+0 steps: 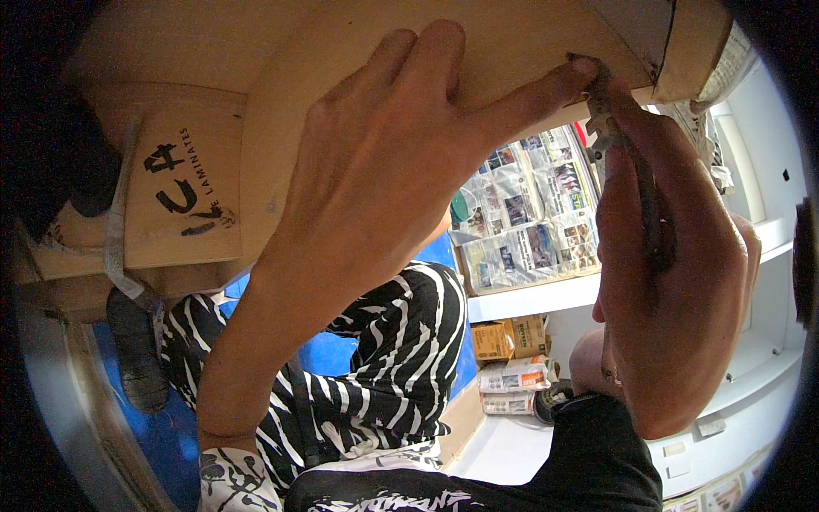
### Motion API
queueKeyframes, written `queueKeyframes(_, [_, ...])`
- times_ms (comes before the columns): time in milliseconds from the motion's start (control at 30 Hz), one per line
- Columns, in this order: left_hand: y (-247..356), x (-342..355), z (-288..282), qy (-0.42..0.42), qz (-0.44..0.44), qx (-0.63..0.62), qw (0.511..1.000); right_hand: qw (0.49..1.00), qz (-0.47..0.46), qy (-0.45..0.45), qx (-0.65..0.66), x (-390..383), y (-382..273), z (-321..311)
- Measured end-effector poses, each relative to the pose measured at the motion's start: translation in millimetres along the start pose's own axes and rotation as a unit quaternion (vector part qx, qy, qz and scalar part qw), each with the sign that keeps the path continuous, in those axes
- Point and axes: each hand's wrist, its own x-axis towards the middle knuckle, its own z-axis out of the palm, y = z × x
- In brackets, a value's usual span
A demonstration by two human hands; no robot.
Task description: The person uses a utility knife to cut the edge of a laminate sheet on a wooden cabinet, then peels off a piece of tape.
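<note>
Right hand point(674, 273) gripping a slim metal tool point(602, 109), dull grey, left hand point(384, 158) spread.

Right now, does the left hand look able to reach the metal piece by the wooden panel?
Likely yes: the left hand seems to touch the metal piece near its top, and the right hand beside it leaves that end uncovered.

Newspaper point(516, 243) lies on a white shelf point(537, 295), with cartons point(492, 340) below.
</note>
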Motion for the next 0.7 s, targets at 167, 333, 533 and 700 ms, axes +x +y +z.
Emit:
queueKeyframes(167, [0, 0, 0, -0.004, 0.001, 0.012, 1.000, 0.992, -0.121, -0.008, -0.037, 5, 24, -4])
queueKeyframes(333, [-5, -2, 3, 0.063, 0.077, 0.004, 0.995, 0.993, -0.114, -0.003, -0.036, 5, 20, -3])
queueKeyframes(533, [6, 7, -17, -0.057, 0.029, -0.008, 0.998, 0.999, -0.032, -0.029, -0.003, 3, 5, -1])
queueKeyframes(700, [2, 5, -5, -0.011, 0.046, -0.045, 0.998, 0.999, -0.029, -0.023, 0.015, 3, 7, 2])
